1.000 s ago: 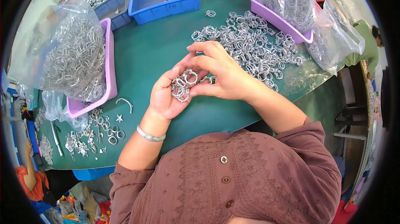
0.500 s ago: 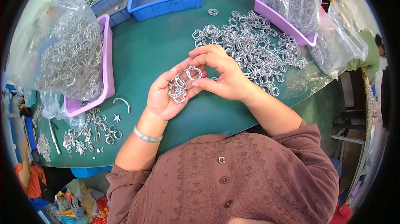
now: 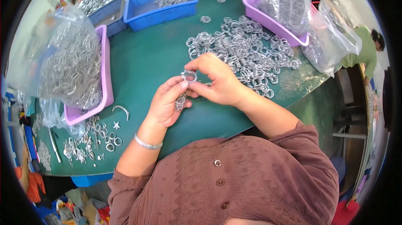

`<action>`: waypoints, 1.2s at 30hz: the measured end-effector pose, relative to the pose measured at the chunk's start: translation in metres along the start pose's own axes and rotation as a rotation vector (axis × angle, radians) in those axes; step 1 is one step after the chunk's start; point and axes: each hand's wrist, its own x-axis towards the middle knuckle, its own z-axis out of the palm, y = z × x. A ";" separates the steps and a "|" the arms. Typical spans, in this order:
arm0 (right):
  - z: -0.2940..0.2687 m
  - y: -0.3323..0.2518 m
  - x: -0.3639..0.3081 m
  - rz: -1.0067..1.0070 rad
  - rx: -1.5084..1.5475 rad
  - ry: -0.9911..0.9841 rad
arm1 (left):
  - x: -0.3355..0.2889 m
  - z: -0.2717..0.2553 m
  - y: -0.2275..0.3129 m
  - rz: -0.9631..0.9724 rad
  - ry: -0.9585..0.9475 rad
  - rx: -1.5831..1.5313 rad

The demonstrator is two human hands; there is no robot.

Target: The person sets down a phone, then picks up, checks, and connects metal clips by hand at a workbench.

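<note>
Silver-coloured metal rings [image 3: 181, 101] are gathered in my left hand [image 3: 164, 105], its fingers curled around them. At that hand's fingertips one ring [image 3: 190, 76] is raised, pinched between the thumb and finger of my right hand [image 3: 220, 79] too. Both hands are close together above the green tabletop [image 3: 150, 53]. Beyond and to the right of them spreads a large heap of similar rings [image 3: 240, 49]. Part of the bunch in my left palm is hidden by the fingers.
A purple basket [image 3: 106, 70] with a bulging clear bag of metal pieces [image 3: 69, 61] stands left; another purple basket [image 3: 278, 27] is back right. A blue tray [image 3: 161, 17] lies at the back. Loose rings and a star [image 3: 116, 125] lie front left. A person in green [image 3: 362, 49] is far right.
My left fingers have closed over the rings that lay in the open palm. The single ring has come up to the fingertips of both hands. The view has shifted slightly.
</note>
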 end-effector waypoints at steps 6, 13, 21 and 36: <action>-0.010 0.004 -0.005 -0.019 -0.073 0.014 | 0.002 0.005 -0.006 0.035 0.064 0.062; -0.190 0.019 -0.003 0.110 -0.711 0.475 | 0.002 -0.002 -0.002 -0.058 -0.136 -0.291; -0.370 0.041 -0.018 0.680 -1.537 0.357 | 0.007 -0.008 0.002 -0.087 -0.369 -0.577; -0.020 -0.025 0.012 -0.082 -0.086 -0.248 | -0.004 0.003 0.003 -0.068 -0.317 -0.588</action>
